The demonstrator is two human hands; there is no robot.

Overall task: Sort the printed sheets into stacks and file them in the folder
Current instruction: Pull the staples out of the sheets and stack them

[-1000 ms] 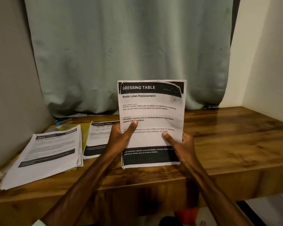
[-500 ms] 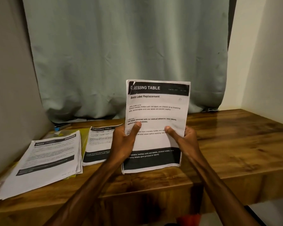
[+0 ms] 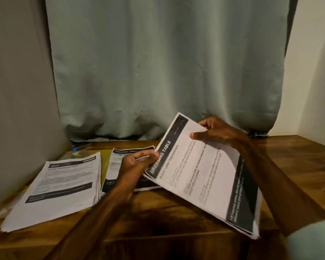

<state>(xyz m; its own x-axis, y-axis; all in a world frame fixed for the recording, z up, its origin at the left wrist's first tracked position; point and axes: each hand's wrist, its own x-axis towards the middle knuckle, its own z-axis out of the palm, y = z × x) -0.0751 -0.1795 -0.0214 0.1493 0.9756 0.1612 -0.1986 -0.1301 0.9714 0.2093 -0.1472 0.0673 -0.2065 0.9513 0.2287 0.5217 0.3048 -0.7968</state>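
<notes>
A pale green curtain [image 3: 167, 62] fills the upper middle of the frame and hangs down to the back edge of a wooden table [image 3: 298, 166], which runs across the lower half.

In the lower right centre, a bundle of sheets [image 3: 204, 175] is held above the table. It is tilted, so its black heading band, reading "DRESSING TABLE", runs diagonally up its left side. Its lower corner reaches past the front edge of the table.

At lower left, a thick stack of sheets [image 3: 60, 188] lies flat on the table with its printed side up. Just right of it lies a second stack [image 3: 118, 156], with the same "DRESSING TABLE" heading at its top. The left forearm and the bundle cover part of it.

A yellow folder [image 3: 106, 158] lies under these two stacks, showing as a strip between them.

The right hand [image 3: 214, 132], at centre right, grips the bundle's upper edge, with its thumb on the printed face and its fingers behind. The left hand [image 3: 137, 164], at centre, has its fingers curled and pinches the bundle's left edge beside the heading.

A small blue object [image 3: 81, 146] lies at the back left of the table, too blurred to identify.
</notes>
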